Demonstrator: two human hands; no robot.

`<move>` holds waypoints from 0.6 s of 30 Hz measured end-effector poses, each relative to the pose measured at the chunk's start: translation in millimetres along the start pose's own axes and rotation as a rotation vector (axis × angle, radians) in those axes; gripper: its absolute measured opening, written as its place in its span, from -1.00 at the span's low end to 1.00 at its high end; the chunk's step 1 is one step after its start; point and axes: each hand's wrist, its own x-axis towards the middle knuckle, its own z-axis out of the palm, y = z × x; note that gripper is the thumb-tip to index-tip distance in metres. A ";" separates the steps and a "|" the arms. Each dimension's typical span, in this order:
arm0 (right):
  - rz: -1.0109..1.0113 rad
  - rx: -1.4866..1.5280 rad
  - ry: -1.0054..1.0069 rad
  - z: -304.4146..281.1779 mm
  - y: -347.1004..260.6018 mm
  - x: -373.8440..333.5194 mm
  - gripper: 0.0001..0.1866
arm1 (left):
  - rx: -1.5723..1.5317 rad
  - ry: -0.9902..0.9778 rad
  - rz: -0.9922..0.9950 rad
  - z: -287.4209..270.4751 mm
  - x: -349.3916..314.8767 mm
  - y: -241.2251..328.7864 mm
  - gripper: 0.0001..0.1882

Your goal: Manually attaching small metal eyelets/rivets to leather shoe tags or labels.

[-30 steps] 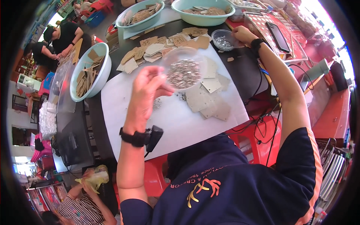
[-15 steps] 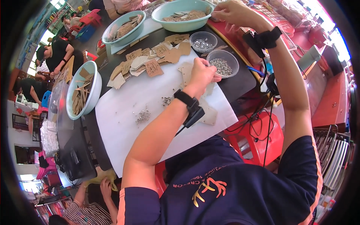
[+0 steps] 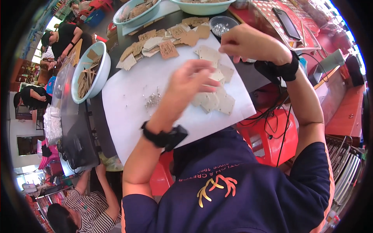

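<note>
Metal bits [image 3: 152, 100] lie loose and pale plates [image 3: 226, 104] overlap, unsorted, on the white sheet [image 3: 126, 116], the blurred left hand [image 3: 183, 86] open beside them, the right hand [image 3: 255, 43] curled, contents unclear.

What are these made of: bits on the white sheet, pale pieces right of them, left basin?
Bits: likely metal, shiny; bright silvery glints.
Pale pieces: thin board or plastic, can't tell which; flat, matte-looking, with small holes.
Left basin: probably plastic, smooth; even pale-blue colour and a moulded-looking rim.
</note>
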 end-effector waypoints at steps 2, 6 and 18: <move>-0.065 -0.070 -0.123 26.8 6.7 4.0 -0.71 | 0.138 0.148 0.056 -26.5 -33.9 17.3 -0.70; -0.149 -0.270 -0.068 74.6 4.2 -7.4 -0.61 | 0.235 0.364 0.106 -70.2 -89.9 13.5 -0.70; -0.284 -0.335 0.101 138.2 -6.4 -30.1 -0.36 | 0.402 0.344 0.086 -63.7 -126.2 -48.1 -0.76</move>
